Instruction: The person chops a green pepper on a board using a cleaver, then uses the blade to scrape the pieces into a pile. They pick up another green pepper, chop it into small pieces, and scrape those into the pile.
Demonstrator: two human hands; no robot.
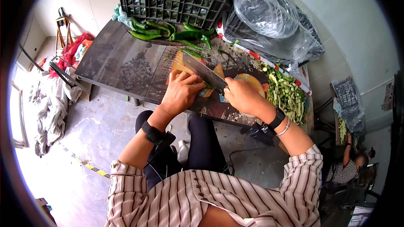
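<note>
My right hand (244, 96) is closed round the handle of a cleaver (203, 71) with a wide dark blade. The blade slants up and left over an orange patterned cutting surface (179, 65). Close to the blade's near side, my left hand (182, 90) has its fingers curled and pressed down. A bit of green pepper (208, 85) shows at its fingertips; the rest is hidden. Past the blade's tip lies another green pepper (192, 53). Chopped green pepper (286, 94) is heaped to the right of my right hand.
Several whole green peppers (189, 35) lie at the table's (113, 59) back edge, before a black plastic crate (172, 0). Clear plastic bags (269, 17) stand at the back right, behind a red-and-white strip (252, 54). Another person (345, 170) sits far right.
</note>
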